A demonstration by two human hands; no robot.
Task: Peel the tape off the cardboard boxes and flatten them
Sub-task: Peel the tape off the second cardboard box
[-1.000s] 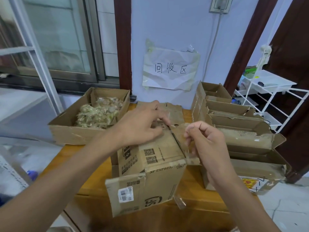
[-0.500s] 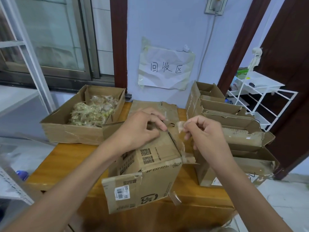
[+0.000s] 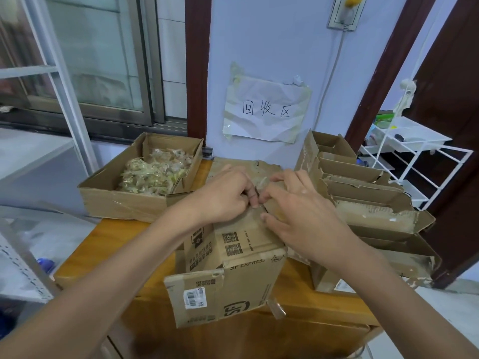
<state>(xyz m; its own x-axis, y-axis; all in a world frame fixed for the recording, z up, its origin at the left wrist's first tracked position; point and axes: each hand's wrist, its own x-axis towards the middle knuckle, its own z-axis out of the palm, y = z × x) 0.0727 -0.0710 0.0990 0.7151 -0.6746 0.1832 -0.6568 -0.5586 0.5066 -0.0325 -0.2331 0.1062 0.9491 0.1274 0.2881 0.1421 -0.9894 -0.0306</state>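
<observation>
Pale blue wall [image 3: 272, 35] behind the wooden worktop [image 3: 85, 257]. Crumpled paper sign [image 3: 267, 110] taped to it, handwritten characters. Sliding window [image 3: 103, 60] at left, dark frame. Brown wood post [image 3: 197, 68] beside it. Wall socket [image 3: 346, 11] with cable hanging. White wire rack [image 3: 414, 156] right, by dark door [image 3: 456, 99]. Daylight, soft.
</observation>
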